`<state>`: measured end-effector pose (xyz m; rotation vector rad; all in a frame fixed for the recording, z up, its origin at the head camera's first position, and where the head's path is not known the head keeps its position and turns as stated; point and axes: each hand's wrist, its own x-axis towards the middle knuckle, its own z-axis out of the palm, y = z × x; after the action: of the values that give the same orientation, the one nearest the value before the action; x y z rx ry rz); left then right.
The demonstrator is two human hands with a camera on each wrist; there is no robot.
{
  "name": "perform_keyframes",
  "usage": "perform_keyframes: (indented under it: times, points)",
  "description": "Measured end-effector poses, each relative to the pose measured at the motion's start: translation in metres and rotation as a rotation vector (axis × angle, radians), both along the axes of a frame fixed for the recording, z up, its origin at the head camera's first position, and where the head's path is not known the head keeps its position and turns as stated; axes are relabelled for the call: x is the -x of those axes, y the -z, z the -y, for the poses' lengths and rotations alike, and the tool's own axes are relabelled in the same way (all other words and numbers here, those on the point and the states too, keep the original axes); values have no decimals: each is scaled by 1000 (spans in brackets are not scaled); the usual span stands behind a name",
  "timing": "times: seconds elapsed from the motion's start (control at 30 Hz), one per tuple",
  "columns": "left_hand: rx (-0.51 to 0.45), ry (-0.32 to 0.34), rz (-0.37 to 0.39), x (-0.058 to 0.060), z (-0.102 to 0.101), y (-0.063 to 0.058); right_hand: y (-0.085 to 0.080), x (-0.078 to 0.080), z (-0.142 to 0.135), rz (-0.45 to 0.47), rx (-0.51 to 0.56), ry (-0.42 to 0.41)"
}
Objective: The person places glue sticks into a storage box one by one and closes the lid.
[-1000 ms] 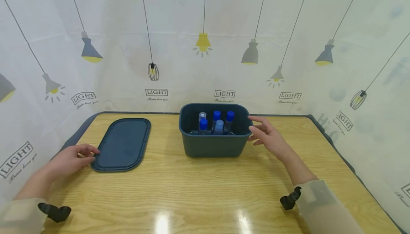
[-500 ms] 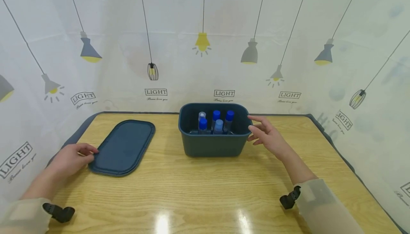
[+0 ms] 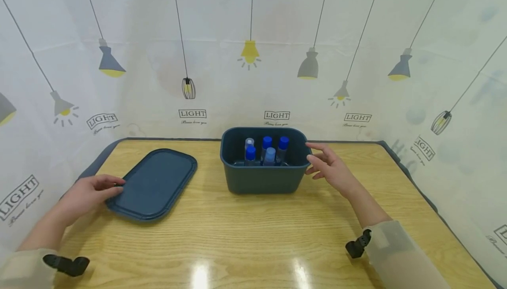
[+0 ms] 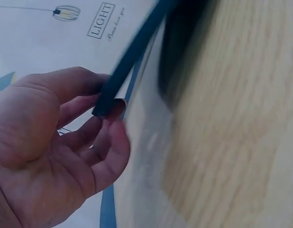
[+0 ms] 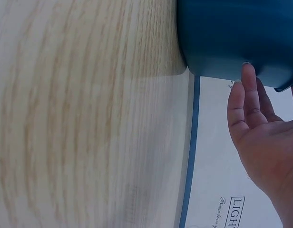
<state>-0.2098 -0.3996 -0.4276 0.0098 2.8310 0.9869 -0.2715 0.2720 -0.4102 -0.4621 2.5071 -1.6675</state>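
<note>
My left hand [image 3: 89, 195] pinches the near-left edge of a dark blue lid [image 3: 156, 183] between thumb and fingers. In the left wrist view the lid [image 4: 130, 59] appears edge-on, raised off the tabletop. A matching dark blue bin [image 3: 263, 181] stands upright at the back middle of the table. Inside it are several small clear bottles, some with blue caps [image 3: 284, 142] and one with a pale cap [image 3: 249, 142]. My right hand [image 3: 334, 171] is at the bin's right side, fingers loosely extended, fingertips at its wall and rim. Their exact contact is hard to tell.
The wood-grain table [image 3: 245, 240] carries the bin. A white cloth backdrop [image 3: 222, 25] printed with lamps rises behind the table and along both sides. Each wrist wears a black camera mount [image 3: 358, 244].
The lid, which lay on the table, has been lifted in my left hand, turned somewhat and shifted slightly right and nearer. My right hand and the bin stay in place.
</note>
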Motion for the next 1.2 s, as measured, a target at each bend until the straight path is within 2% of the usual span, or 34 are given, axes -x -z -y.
perform_keyframes:
  times: [0.07,0.3,0.43,0.63,0.8,1.07,1.2]
  points:
    - [-41,13,18,-2,-2,-3,0,0,0,1,2,1]
    - [-280,57,74,-10,-10,-15,1,0,0,4,5,5]
    - [-325,74,66,-13,-18,-26,2,0,0,8,9,3]
    - [-294,85,20,-15,-28,-40,3,2,-1,3,9,1]
    - [-206,85,-72,-13,-40,-50,2,1,-1,1,3,2]
    - [-162,36,-224,-8,-63,-67,1,0,0,-2,0,-4]
    - [-101,7,-292,-4,-74,-77,2,0,0,-1,-2,-1]
